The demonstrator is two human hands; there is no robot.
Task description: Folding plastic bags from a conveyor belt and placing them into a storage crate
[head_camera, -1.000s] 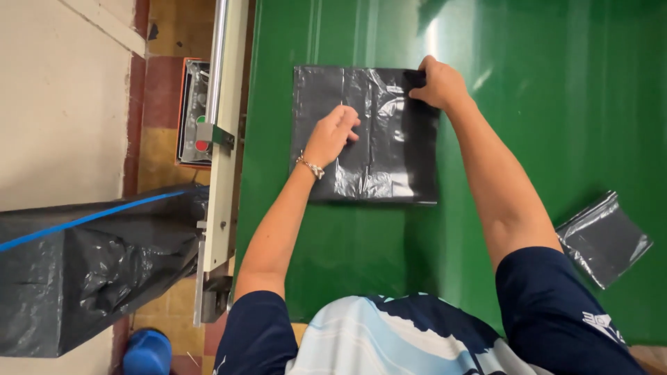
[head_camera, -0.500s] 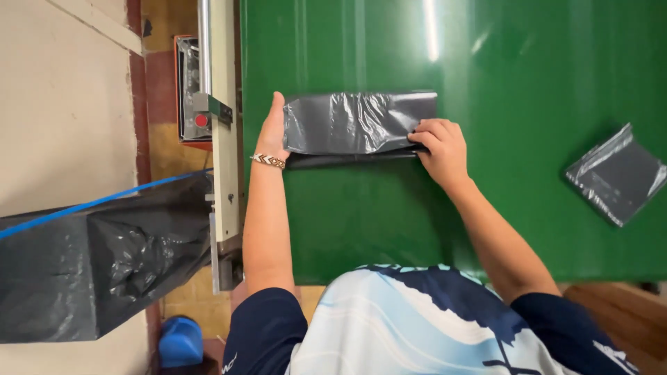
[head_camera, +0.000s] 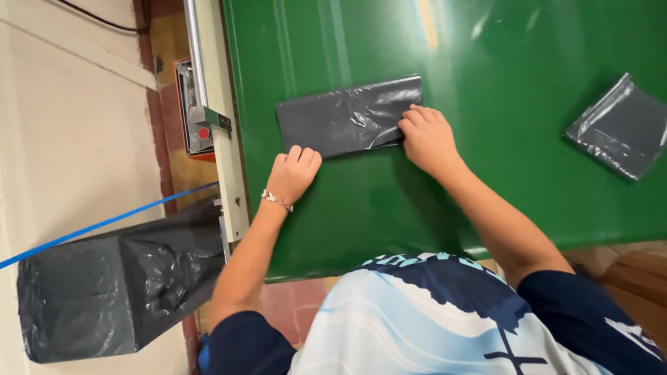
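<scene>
A folded plastic bag [head_camera: 347,117] lies flat on the table [head_camera: 528,42], just beyond the left hand [head_camera: 293,173], whose fingertips touch its near left corner, and directly left of the right hand [head_camera: 427,137], which rests on its right end. Well to the right of the right hand, another folded bag [head_camera: 620,128] lies on the same table. Left of the left hand, a sealing machine [head_camera: 201,111] runs along the table's edge, and a bulky bag [head_camera: 118,285] sits lower down beyond it, nearer the person.

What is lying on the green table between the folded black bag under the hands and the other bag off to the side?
Nothing: in the head view, only bare green table separates the folded black bag from the other bag.
</scene>
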